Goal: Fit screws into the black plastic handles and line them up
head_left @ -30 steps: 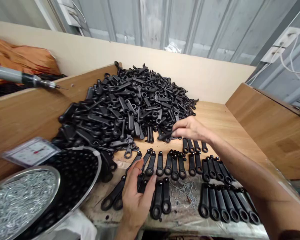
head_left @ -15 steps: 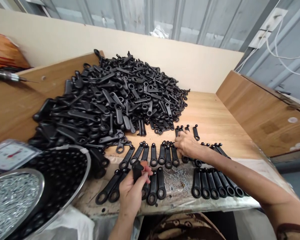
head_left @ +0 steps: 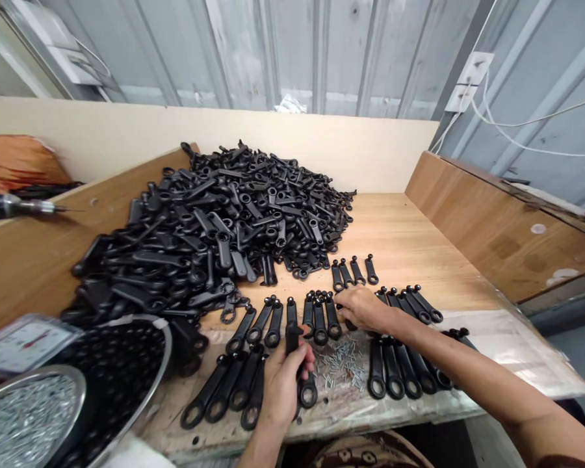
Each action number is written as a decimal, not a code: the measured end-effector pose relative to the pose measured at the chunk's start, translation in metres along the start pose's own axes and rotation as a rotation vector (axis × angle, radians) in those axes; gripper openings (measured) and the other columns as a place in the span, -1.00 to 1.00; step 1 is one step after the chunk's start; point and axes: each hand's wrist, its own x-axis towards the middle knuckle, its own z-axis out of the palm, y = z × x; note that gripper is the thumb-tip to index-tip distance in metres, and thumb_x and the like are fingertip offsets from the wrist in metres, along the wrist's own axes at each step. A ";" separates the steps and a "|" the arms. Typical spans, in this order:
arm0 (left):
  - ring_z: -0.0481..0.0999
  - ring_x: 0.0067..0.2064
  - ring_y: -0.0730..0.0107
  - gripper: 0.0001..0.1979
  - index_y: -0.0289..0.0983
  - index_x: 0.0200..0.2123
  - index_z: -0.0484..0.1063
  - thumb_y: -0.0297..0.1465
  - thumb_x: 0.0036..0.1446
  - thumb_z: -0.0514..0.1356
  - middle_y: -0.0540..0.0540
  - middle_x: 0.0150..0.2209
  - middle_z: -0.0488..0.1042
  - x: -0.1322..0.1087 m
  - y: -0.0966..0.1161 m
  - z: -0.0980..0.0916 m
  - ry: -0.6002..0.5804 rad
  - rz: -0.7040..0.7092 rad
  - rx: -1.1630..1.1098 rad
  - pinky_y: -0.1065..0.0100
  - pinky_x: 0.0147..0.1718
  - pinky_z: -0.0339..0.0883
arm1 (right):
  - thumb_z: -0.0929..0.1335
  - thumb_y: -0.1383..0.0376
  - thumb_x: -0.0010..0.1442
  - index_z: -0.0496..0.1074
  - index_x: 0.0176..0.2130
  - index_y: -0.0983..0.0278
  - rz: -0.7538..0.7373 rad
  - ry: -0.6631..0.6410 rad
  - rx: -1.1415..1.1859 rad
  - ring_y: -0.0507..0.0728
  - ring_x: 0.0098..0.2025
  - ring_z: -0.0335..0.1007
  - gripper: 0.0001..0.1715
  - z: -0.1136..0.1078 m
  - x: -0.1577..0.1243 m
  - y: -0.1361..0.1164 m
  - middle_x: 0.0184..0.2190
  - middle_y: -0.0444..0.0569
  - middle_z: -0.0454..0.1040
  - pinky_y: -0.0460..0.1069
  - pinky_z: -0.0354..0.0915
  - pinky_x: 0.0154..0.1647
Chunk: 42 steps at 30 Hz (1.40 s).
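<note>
Gripping black spanner (head_left: 291, 328) upright in left hand (head_left: 283, 383), right hand (head_left: 363, 311) beside spanners (head_left: 320, 322)

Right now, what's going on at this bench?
A person's left hand holds a black ring spanner, while the right hand is at a row of similar spanners. More lie in rows on the wooden bench, beside a big heap of spanners and some loose screws.
</note>
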 end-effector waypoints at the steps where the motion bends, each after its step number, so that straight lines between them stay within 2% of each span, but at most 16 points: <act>1: 0.31 -0.55 0.49 -0.76 -0.32 -0.29 0.39 -0.30 -0.02 0.20 0.04 -0.60 0.35 0.000 -0.002 0.005 -0.032 0.028 0.046 0.47 -0.61 0.16 | 0.27 0.34 0.14 0.41 -0.27 0.34 0.015 0.040 0.173 0.07 -0.33 0.33 -0.84 -0.007 -0.009 -0.003 -0.38 -0.03 0.48 -0.05 0.19 -0.29; 3: 0.31 -0.53 0.47 -0.81 -0.29 -0.35 0.38 -0.27 0.05 0.14 0.05 -0.60 0.33 -0.002 -0.003 0.017 -0.119 0.103 0.178 0.44 -0.56 0.22 | 0.28 0.31 0.14 0.39 -0.22 0.30 0.053 0.153 0.680 0.02 -0.38 0.35 -0.82 -0.020 -0.030 -0.009 -0.39 -0.11 0.47 -0.10 0.22 -0.37; 5: 0.32 -0.52 0.46 -0.81 -0.27 -0.38 0.36 -0.26 0.12 0.08 0.06 -0.59 0.32 -0.006 -0.002 0.031 -0.198 0.180 0.342 0.42 -0.51 0.24 | 0.35 0.30 0.08 0.41 -0.25 0.29 0.083 0.276 1.164 0.02 -0.38 0.37 -0.82 -0.028 -0.053 -0.017 -0.40 -0.13 0.47 -0.10 0.25 -0.36; 6: 0.34 -0.50 0.45 -0.81 -0.26 -0.36 0.37 -0.28 0.14 0.06 0.05 -0.57 0.34 -0.008 0.001 0.039 -0.229 0.222 0.422 0.41 -0.48 0.25 | 0.38 0.30 0.04 0.43 -0.28 0.29 0.094 0.327 1.306 0.02 -0.38 0.38 -0.82 -0.030 -0.064 -0.021 -0.41 -0.14 0.48 -0.10 0.26 -0.33; 8: 0.39 -0.39 0.41 -0.82 -0.24 -0.27 0.38 -0.32 0.17 0.02 0.02 -0.47 0.40 -0.013 0.007 0.056 -0.274 0.322 0.549 0.40 -0.35 0.27 | 0.42 0.32 -0.02 0.48 -0.31 0.27 0.132 0.409 1.445 0.01 -0.36 0.39 -0.82 -0.030 -0.082 -0.027 -0.41 -0.15 0.49 -0.10 0.28 -0.28; 12: 0.42 -0.18 0.38 -0.77 -0.21 -0.12 0.36 -0.40 0.19 -0.01 -0.04 -0.21 0.46 -0.023 0.013 0.085 -0.354 0.467 0.651 0.39 -0.15 0.23 | 0.44 0.30 -0.02 0.50 -0.20 0.22 0.224 0.512 1.471 0.03 -0.30 0.43 -0.71 -0.024 -0.109 -0.030 -0.32 -0.12 0.53 -0.07 0.32 -0.20; 15: 0.44 -0.20 0.37 -0.76 -0.22 -0.11 0.36 -0.39 0.19 -0.01 -0.04 -0.25 0.48 -0.027 0.010 0.098 -0.370 0.448 0.668 0.38 -0.17 0.25 | 0.41 0.26 0.03 0.50 -0.17 0.22 0.237 0.570 1.406 0.06 -0.28 0.45 -0.71 -0.022 -0.124 -0.027 -0.29 -0.08 0.54 -0.05 0.36 -0.20; 18: 0.45 -0.25 0.35 -0.77 -0.22 -0.14 0.39 -0.40 0.18 0.00 -0.02 -0.33 0.48 -0.031 0.005 0.107 -0.357 0.418 0.691 0.38 -0.21 0.27 | 0.34 0.23 0.13 0.47 -0.16 0.25 0.215 0.635 1.359 0.06 -0.35 0.46 -0.74 -0.021 -0.135 -0.026 -0.36 -0.06 0.53 -0.05 0.40 -0.30; 24: 0.44 -0.22 0.36 -0.82 -0.22 -0.21 0.36 -0.41 0.19 -0.01 -0.05 -0.25 0.47 -0.038 0.003 0.121 -0.388 0.454 0.686 0.38 -0.20 0.25 | 0.29 0.24 0.19 0.39 -0.14 0.24 0.229 0.733 1.391 0.05 -0.41 0.46 -0.78 -0.013 -0.141 -0.031 -0.41 -0.08 0.52 -0.07 0.40 -0.42; 31: 0.44 -0.27 0.35 -0.82 -0.24 -0.19 0.31 -0.42 0.20 -0.04 -0.08 -0.30 0.46 -0.035 -0.001 0.124 -0.351 0.458 0.781 0.36 -0.24 0.26 | 0.30 0.23 0.18 0.43 -0.13 0.23 0.237 0.706 1.321 0.04 -0.42 0.45 -0.75 -0.005 -0.140 -0.031 -0.39 -0.07 0.53 -0.08 0.40 -0.42; 36: 0.47 -0.17 0.26 -0.76 -0.28 -0.10 0.28 -0.43 0.20 -0.07 -0.15 -0.25 0.47 -0.033 -0.004 0.121 -0.335 0.503 0.861 0.29 -0.17 0.28 | 0.33 0.21 0.14 0.49 -0.16 0.23 0.350 0.761 1.169 0.04 -0.48 0.42 -0.73 -0.003 -0.140 -0.032 -0.40 -0.05 0.53 -0.06 0.40 -0.42; 39: 0.49 -0.19 0.24 -0.75 -0.28 -0.11 0.28 -0.41 0.21 -0.09 -0.13 -0.32 0.48 -0.034 -0.006 0.120 -0.354 0.501 0.872 0.27 -0.18 0.30 | 0.33 0.22 0.13 0.49 -0.17 0.23 0.389 0.791 1.216 0.04 -0.51 0.41 -0.74 0.000 -0.137 -0.035 -0.44 -0.06 0.51 -0.05 0.41 -0.45; 42: 0.51 -0.20 0.19 -0.72 -0.32 -0.08 0.26 -0.41 0.20 -0.10 -0.17 -0.34 0.50 -0.033 -0.009 0.118 -0.353 0.499 0.918 0.24 -0.20 0.33 | 0.32 0.24 0.15 0.49 -0.18 0.21 0.364 0.830 1.267 0.04 -0.53 0.39 -0.77 0.004 -0.132 -0.038 -0.48 -0.08 0.49 -0.05 0.39 -0.50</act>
